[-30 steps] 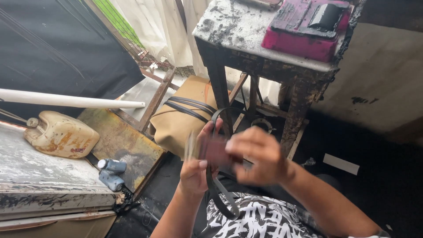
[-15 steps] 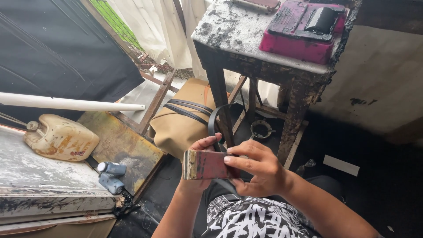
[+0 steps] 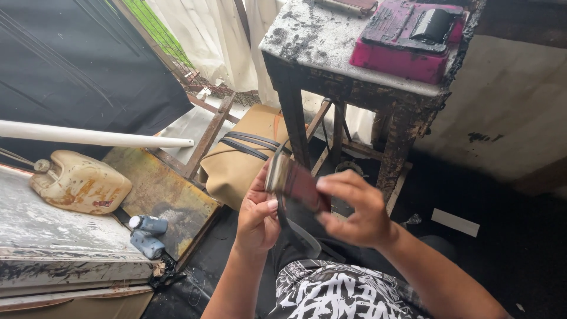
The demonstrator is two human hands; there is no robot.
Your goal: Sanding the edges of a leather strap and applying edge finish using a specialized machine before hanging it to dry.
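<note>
Wallet (image 3: 298, 183), flat and dark red, sits between both hands. Left hand (image 3: 258, 215) grips its near end, thumb pressed on the edge; right hand (image 3: 359, 208) pinches its far end with curled fingers (image 3: 336, 183). A dark strap (image 3: 289, 227) hangs just below the left fingers. Behind the fingertips stands a stained table (image 3: 331, 53).
</note>
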